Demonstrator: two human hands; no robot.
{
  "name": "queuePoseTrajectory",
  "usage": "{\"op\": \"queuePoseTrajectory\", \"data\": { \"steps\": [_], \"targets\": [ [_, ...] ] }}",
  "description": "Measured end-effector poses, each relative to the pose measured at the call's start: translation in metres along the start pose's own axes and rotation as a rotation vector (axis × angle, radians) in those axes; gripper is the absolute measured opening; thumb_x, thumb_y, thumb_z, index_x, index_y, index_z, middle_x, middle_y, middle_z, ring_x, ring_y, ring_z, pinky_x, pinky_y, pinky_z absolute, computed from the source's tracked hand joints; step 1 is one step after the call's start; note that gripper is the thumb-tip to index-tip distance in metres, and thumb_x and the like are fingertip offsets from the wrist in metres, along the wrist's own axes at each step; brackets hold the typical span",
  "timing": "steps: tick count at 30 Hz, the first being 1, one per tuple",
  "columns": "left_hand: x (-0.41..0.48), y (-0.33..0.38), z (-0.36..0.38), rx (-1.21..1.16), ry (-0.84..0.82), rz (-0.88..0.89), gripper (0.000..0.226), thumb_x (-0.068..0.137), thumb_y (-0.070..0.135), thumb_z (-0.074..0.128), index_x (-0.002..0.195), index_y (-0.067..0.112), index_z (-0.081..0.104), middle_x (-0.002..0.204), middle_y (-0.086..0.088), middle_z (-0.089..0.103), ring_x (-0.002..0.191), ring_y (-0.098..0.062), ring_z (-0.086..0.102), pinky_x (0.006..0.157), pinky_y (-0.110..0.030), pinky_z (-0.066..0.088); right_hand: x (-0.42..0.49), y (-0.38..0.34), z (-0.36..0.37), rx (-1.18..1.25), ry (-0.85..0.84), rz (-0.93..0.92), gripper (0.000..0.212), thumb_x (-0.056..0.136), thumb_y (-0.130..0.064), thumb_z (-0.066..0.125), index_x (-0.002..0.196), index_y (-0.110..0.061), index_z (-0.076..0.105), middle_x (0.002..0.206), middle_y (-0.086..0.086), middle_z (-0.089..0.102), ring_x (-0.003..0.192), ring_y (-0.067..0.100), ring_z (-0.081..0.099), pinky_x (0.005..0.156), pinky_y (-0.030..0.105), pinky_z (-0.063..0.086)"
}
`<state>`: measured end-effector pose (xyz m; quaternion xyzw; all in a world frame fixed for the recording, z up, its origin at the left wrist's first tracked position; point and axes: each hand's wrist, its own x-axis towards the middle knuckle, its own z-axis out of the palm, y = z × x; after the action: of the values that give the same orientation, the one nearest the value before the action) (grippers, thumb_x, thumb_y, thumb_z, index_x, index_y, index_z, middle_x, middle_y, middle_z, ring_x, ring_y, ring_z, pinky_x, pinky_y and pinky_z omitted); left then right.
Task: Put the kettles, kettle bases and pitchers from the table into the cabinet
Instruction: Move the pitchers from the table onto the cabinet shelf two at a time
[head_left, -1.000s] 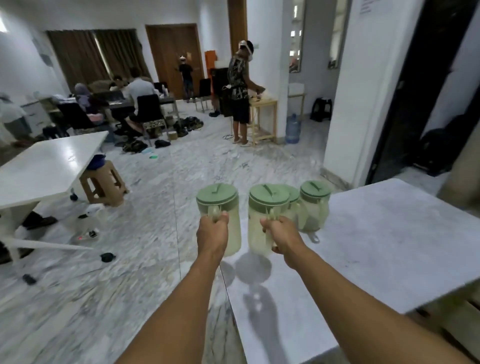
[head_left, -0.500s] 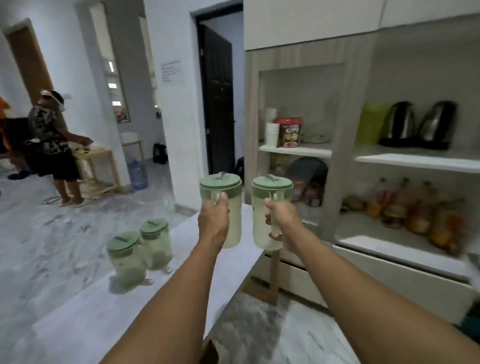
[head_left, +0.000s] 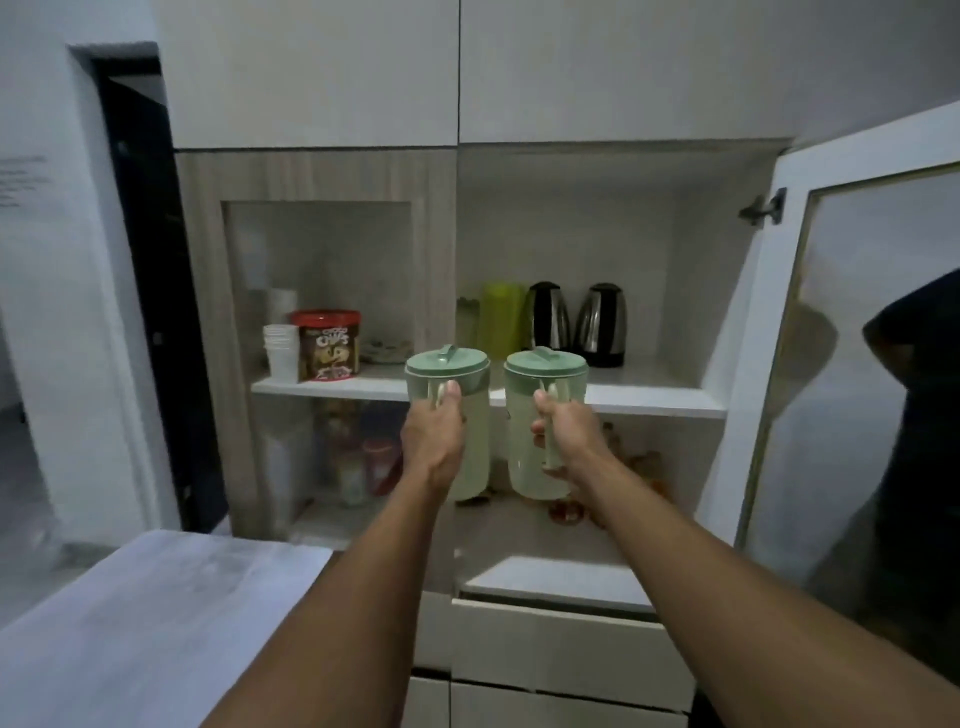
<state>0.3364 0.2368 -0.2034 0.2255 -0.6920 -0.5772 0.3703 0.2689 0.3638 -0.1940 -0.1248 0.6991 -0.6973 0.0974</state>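
Nearest the camera, the corner of the pale desk (head_left: 156, 613) fills the lower left, bare where it shows. Two bare forearms reach forward over its edge toward the cabinet (head_left: 322, 176).

The left hand (head_left: 434, 441) is wrapped around the handle of the left pitcher (head_left: 457, 415), its grip pressed tight on the handle with the thumb lying up along it. The right hand (head_left: 563, 436) holds the handle of the right pitcher (head_left: 540, 415) the same way, fingers curled round and thumb on top. Both pitchers are pale with green lids, upright, side by side with a narrow gap between them, held in the air in front of the open cabinet at about the level of the middle shelf (head_left: 649, 397).

Beyond them, on that shelf, stand two steel kettles (head_left: 576, 322) on dark bases, just beside each other, with a yellow-green pitcher (head_left: 501, 322) to their left. Behind the glass panel to the left sit a red-lidded cereal tub (head_left: 327, 343) and a stack of white cups (head_left: 280, 351). The lower shelf holds jars and bottles, too blurred to tell apart.

On the right, the glass cabinet door (head_left: 852, 364) stands swung open, a person's dark reflection in it.
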Motion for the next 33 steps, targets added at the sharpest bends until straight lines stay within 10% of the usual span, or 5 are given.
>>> {"op": "queuePoseTrajectory", "data": {
  "steps": [11,16,22,29,33],
  "targets": [
    [0.155,-0.001,0.173,-0.049,-0.178,0.08,0.041,0.103,0.04,0.04,0.071,0.018,0.054,0.08,-0.004,0.059,0.079,-0.021,0.057,0.074,-0.035,0.047,0.203,-0.003,-0.074,0.018,0.261,-0.066,0.04,0.099,-0.043,0.048,0.119,-0.01,0.057,0.093,0.006,0.061,0.083,0.019,0.057,0.076,0.037,0.045],
    [0.235,-0.017,0.263,-0.019,-0.301,0.046,0.047,0.099,0.05,0.038,0.102,0.007,0.058,0.108,-0.014,0.067,0.102,-0.031,0.063,0.095,-0.048,0.051,0.301,-0.003,-0.103,0.028,0.373,-0.065,0.043,0.098,-0.043,0.048,0.125,-0.01,0.055,0.091,0.006,0.06,0.085,0.021,0.056,0.074,0.037,0.042],
    [0.296,-0.053,0.359,0.007,-0.335,0.005,0.051,0.101,0.047,0.037,0.11,0.002,0.059,0.102,-0.015,0.067,0.087,-0.026,0.061,0.068,-0.033,0.04,0.391,0.019,-0.131,0.025,0.468,-0.001,0.045,0.098,-0.043,0.05,0.127,-0.009,0.055,0.096,0.007,0.061,0.089,0.022,0.059,0.076,0.037,0.046],
    [0.372,-0.055,0.434,0.068,-0.244,-0.098,0.05,0.102,0.037,0.041,0.129,-0.003,0.054,0.133,-0.024,0.056,0.121,-0.038,0.054,0.092,-0.034,0.04,0.513,0.023,-0.148,-0.004,0.513,0.033,0.075,0.07,-0.055,0.047,0.132,-0.013,0.052,0.112,0.01,0.059,0.12,0.038,0.058,0.102,0.057,0.045],
    [0.421,-0.068,0.483,0.016,-0.215,-0.035,0.033,0.098,0.013,0.043,0.12,-0.003,0.06,0.109,-0.034,0.066,0.103,-0.047,0.065,0.078,-0.039,0.055,0.571,0.024,-0.163,0.035,0.506,0.058,0.039,0.07,-0.041,0.047,0.094,-0.014,0.06,0.094,0.01,0.06,0.099,0.035,0.062,0.097,0.049,0.049]
  ]
}}
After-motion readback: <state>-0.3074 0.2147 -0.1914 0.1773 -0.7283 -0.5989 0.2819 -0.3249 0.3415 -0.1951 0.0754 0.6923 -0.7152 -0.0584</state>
